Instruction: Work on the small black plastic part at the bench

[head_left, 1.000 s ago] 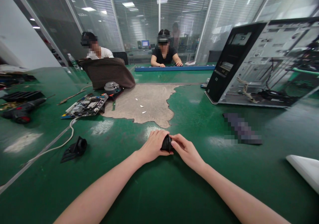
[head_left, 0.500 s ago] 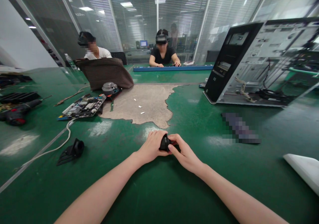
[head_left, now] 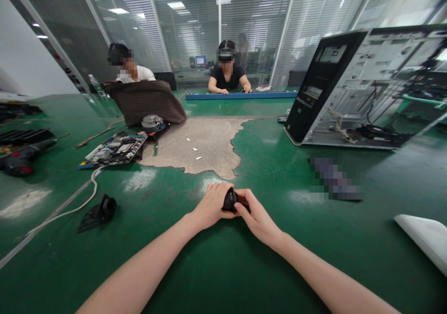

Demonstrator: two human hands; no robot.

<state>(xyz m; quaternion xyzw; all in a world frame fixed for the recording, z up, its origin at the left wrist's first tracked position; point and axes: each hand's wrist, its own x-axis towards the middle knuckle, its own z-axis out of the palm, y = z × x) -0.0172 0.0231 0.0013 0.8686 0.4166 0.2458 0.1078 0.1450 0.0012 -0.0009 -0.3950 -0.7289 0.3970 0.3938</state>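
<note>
A small black part (head_left: 229, 200) is held between my two hands over the green table (head_left: 216, 267), near the middle of the view. My left hand (head_left: 212, 204) wraps round its left side, fingers bent over it. My right hand (head_left: 254, 212) pinches its right edge between thumb and fingers. What the part is cannot be made out, since the fingers cover much of it. Off to the left lies another black plastic piece (head_left: 99, 213) with a round opening.
A circuit board (head_left: 117, 150), a drill (head_left: 24, 159) and a white cable (head_left: 91, 190) lie at the left. Beyond are a brown folded cover (head_left: 145, 102) and two people. An open computer case (head_left: 321, 90), a blurred flat object (head_left: 335, 179) and a white object (head_left: 424, 235) are at the right.
The view has shifted very slightly. Both hands keep their hold on the black part, with only a tiny change in its angle.
</note>
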